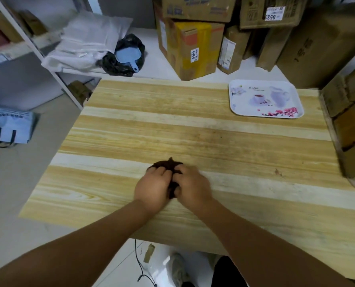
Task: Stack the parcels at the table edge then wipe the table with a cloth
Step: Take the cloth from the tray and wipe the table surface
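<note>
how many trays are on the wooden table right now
1. A floral tray lies flat at the table's far right corner, well away from both hands bunching the dark cloth. None looks hidden.

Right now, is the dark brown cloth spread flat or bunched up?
Bunched up. The dark brown cloth sits crumpled on the wooden table, gripped by the left hand and right hand.
</note>
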`<control>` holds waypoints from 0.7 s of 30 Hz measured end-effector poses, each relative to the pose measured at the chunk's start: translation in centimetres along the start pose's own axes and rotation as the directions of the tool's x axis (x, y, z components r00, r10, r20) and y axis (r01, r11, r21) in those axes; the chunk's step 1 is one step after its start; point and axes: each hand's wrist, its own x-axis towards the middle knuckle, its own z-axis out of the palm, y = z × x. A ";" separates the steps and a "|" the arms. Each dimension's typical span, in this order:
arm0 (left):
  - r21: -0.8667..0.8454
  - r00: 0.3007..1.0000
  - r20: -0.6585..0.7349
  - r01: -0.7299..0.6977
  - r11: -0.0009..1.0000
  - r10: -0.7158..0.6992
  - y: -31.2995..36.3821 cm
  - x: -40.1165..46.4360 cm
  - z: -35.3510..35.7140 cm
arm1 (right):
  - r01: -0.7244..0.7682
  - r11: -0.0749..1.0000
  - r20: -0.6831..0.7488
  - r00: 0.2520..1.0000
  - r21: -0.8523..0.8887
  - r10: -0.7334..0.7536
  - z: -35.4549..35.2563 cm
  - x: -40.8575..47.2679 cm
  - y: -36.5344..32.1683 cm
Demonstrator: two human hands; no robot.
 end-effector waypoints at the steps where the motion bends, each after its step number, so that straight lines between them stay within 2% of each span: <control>1: -0.024 1.000 0.017 -0.003 1.000 0.003 1.5 0.9 0.2 | -0.061 0.998 -0.011 0.998 -0.013 0.060 -0.5 -0.4 1.0; 4: -0.040 0.994 0.101 -0.037 0.999 0.040 6.8 2.9 0.4 | -0.247 0.967 -0.088 0.966 -0.066 0.241 -1.4 -2.4 4.8; 7: -0.019 0.986 0.135 -0.092 0.996 0.094 9.8 3.4 0.1 | -0.280 0.954 -0.223 0.942 -0.105 0.252 -0.6 -4.4 7.0; 13: 0.010 0.993 0.048 -0.112 0.994 0.111 4.8 1.2 0.4 | -0.324 0.941 -0.203 0.932 -0.099 0.299 2.3 -3.2 2.0; 16: 0.066 0.996 -0.009 -0.085 0.994 0.086 -1.0 -1.5 -0.3 | -0.143 0.987 -0.146 0.981 -0.076 0.131 3.1 -1.7 -2.6; 18: 0.099 1.000 -0.018 0.000 0.995 0.002 -5.2 -3.8 -1.0 | 0.007 0.998 -0.046 0.999 -0.057 -0.010 3.6 -0.4 -6.1; 21: 0.134 0.987 -0.011 0.161 0.978 -0.161 -10.0 -7.3 -1.6 | 0.155 0.988 0.132 0.980 -0.024 -0.151 4.4 1.4 -11.2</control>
